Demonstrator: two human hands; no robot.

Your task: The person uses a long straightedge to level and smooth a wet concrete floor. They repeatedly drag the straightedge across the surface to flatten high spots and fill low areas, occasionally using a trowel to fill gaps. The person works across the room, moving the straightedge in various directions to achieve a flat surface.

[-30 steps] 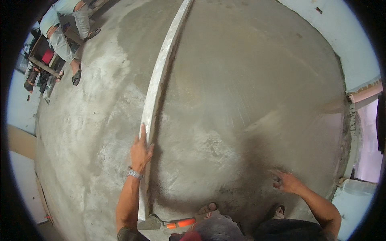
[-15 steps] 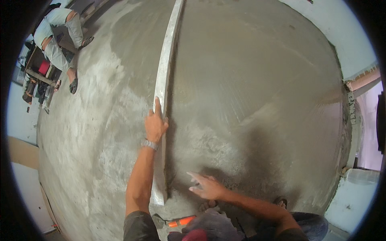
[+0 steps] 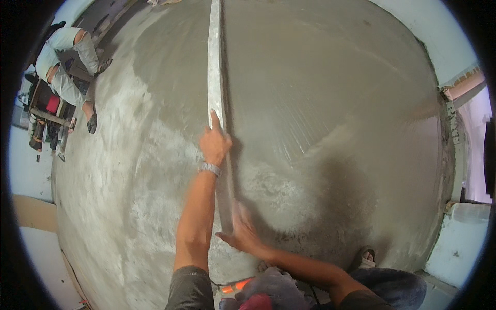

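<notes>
My left hand (image 3: 215, 144) grips a long pale straightedge (image 3: 214, 62) along its length, index finger stretched forward on its top and the other fingers at its edge. At the bar's near end is my right hand (image 3: 237, 232), blurred, thumb spread out to the left and fingers raised against the bar. The bar lies lengthwise on a grey cement floor (image 3: 336, 93), smoother and darker to its right, pale and patchy to its left. Beside my feet an orange-handled tool (image 3: 236, 285) is partly hidden by my clothing.
A co-worker in pale trousers (image 3: 70, 88) bends at the upper left, beside a wooden stand (image 3: 49, 114) with bags and a red object (image 3: 53, 103). Walls (image 3: 36, 170) curve around both sides, with an opening (image 3: 473, 150) at the right. My sandalled foot (image 3: 368, 256) is at lower right.
My right hand has moved left from over the floor onto the bar's near end. My left hand has moved forward. The view has shifted, so the bar appears straighter and farther right.
</notes>
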